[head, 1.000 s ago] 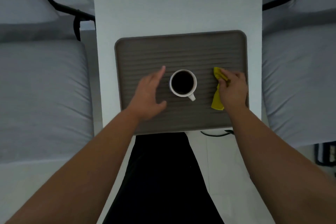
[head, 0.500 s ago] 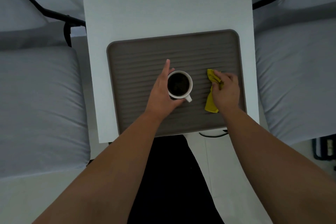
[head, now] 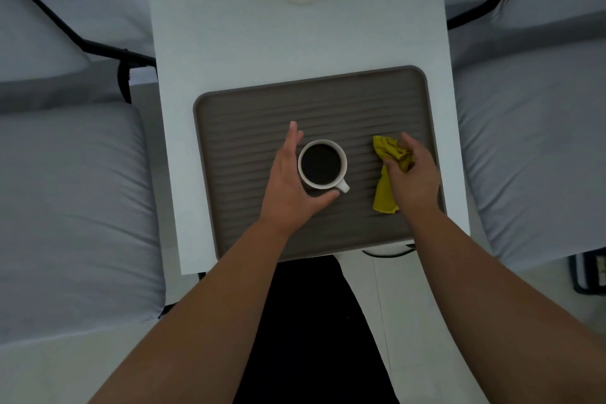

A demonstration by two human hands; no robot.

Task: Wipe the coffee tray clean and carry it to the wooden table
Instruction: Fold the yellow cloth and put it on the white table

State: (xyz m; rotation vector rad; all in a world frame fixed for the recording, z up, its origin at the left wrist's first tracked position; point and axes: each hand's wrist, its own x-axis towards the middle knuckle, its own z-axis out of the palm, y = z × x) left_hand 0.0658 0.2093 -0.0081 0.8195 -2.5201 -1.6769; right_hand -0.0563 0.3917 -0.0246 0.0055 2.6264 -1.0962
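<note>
Fingers of left hand (head: 288,180) curved round mug (head: 323,165), thumb under its near side, touching the wall; no lift evident. Mug upright at middle of tray (head: 249,128), handle pointing near-right. Tray flat on white tabletop (head: 295,39), long axis left to right. Right hand (head: 411,174) just right of mug, fingers pinching bunched yellow cloth (head: 385,193). Under the cloth and palms, tray hidden; dirt too dim to make out. No wooden table in view.
</note>
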